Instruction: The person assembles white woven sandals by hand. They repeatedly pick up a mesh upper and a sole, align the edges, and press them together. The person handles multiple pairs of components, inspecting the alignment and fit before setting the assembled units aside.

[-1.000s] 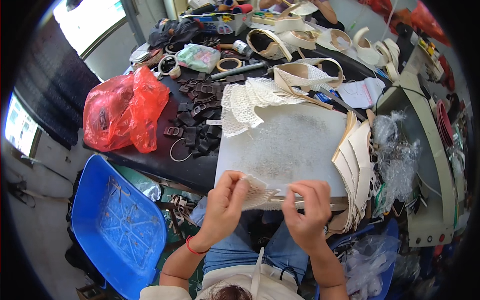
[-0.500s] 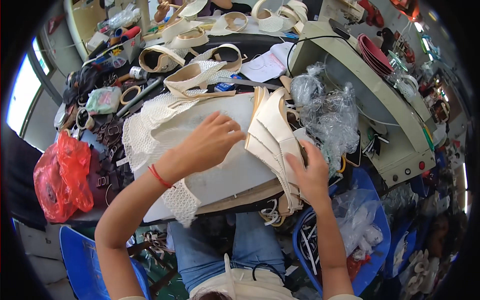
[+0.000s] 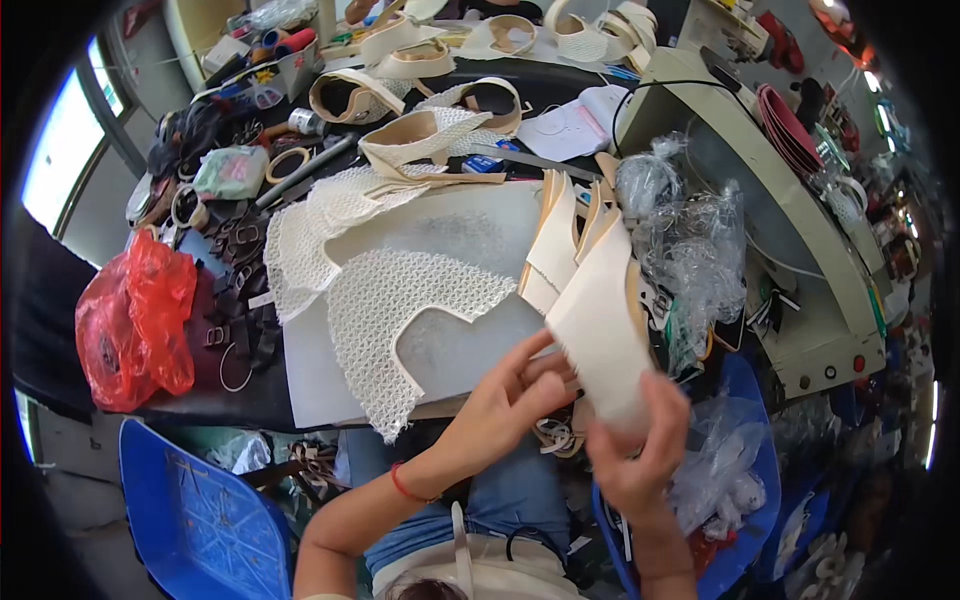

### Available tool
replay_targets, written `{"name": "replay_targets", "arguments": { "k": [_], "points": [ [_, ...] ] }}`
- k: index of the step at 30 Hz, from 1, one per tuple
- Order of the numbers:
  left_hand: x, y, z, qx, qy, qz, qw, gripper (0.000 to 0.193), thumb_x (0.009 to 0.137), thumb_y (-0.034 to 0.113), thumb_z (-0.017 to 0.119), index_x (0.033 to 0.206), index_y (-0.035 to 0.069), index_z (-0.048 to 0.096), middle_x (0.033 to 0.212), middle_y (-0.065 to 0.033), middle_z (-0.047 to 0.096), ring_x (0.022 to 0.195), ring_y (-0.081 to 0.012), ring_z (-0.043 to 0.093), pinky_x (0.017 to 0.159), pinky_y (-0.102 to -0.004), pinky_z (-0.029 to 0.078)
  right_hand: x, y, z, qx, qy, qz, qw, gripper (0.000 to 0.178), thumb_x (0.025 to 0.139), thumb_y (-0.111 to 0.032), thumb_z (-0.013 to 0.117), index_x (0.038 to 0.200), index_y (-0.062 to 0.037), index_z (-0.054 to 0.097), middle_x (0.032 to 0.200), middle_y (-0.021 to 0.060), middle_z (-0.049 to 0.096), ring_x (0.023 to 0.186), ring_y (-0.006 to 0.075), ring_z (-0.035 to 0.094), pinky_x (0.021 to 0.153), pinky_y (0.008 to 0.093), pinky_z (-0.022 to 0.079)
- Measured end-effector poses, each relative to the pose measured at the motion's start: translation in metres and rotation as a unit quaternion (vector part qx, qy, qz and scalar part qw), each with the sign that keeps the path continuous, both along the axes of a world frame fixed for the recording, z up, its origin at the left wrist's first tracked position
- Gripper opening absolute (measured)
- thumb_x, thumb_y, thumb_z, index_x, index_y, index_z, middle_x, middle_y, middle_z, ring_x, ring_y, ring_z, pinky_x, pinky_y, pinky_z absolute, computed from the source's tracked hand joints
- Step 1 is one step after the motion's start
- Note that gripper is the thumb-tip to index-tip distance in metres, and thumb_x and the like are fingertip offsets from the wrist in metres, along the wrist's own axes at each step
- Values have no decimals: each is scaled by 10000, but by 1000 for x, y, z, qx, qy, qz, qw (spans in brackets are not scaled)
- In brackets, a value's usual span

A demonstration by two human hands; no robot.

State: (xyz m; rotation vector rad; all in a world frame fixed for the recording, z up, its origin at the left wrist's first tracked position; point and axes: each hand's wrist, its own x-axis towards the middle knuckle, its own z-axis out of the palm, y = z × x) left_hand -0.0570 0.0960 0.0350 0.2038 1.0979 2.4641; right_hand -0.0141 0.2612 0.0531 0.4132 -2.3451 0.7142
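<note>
A smooth white shoe-upper piece (image 3: 603, 315) with a beige edge is held up at the right of the work board. Its lower end is pinched in my right hand (image 3: 640, 450), the thumb and fingers on either side. At the piece's lower left edge, my left hand (image 3: 520, 395) has its fingers curled against it, the tips partly hidden. Behind lie several similar white pieces (image 3: 555, 245) with beige edges, fanned on the board. A white woven upper piece (image 3: 372, 310) with a curved cut-out lies flat left of my hands, beside another woven piece (image 3: 300, 250).
Under the pieces is a pale grey board (image 3: 310, 375). Half-made white uppers (image 3: 410, 140) stand beyond it. A red plastic bag (image 3: 135, 320) sits left, crumpled clear plastic (image 3: 695, 250) and a beige machine (image 3: 830, 330) right. Blue bins (image 3: 200, 520) stand below the table edge.
My left hand has moved down and right to the white upper piece. The right hand has drawn that piece nearer, away from the fanned pile. More of the woven piece shows.
</note>
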Motion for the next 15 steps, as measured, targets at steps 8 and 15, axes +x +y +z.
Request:
{"name": "replay_targets", "arguments": {
  "k": [8, 15],
  "points": [
    [46, -24, -7, -103, -16, -78, 991, 342, 920, 166, 528, 1198, -32, 504, 1038, -45, 605, 946, -49, 530, 807, -214, 446, 21, -7, 13, 93, -54, 72, 992, 400, 697, -213, 746, 1044, -70, 608, 1098, 109, 502, 1008, 292, 464, 841, 413, 378],
    [72, -39, -16, -54, -234, -48, 970, 291, 908, 252, 478, 1039, 40, 627, 837, 37, 558, 668, -48, 375, 604, -202, 293, 10, -26, 7, 189, -41, 207, 959, 368, 675, -168, 723, 1021, -83, 630, 1011, 39, 561, 960, 207, 508, 824, 402, 357]
  ]
}}
